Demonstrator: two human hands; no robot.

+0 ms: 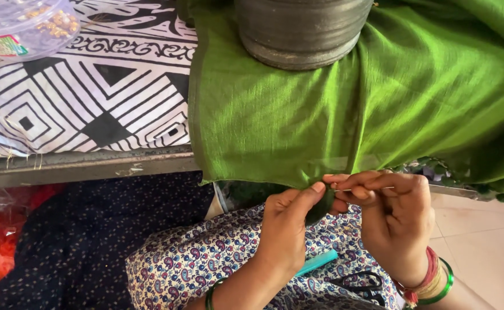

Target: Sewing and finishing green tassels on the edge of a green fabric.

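While weighted flat by a heavy round dark metal weight (302, 31), green silk-like cloth (332, 109) overhanging the counter (85, 166); hem edge pinched by left hand (289, 224), thin needle (372, 188) pinched in right hand (392, 221).

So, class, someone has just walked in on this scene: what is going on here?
A person is hand-sewing the lower edge of a green cloth that hangs over a table edge. The left hand pinches the hem, and the right hand holds a thin needle against it. A heavy grey round weight sits on the cloth. Black-handled scissors and a teal tool lie in the lap. A clear tub of gold beads stands on the patterned cover.
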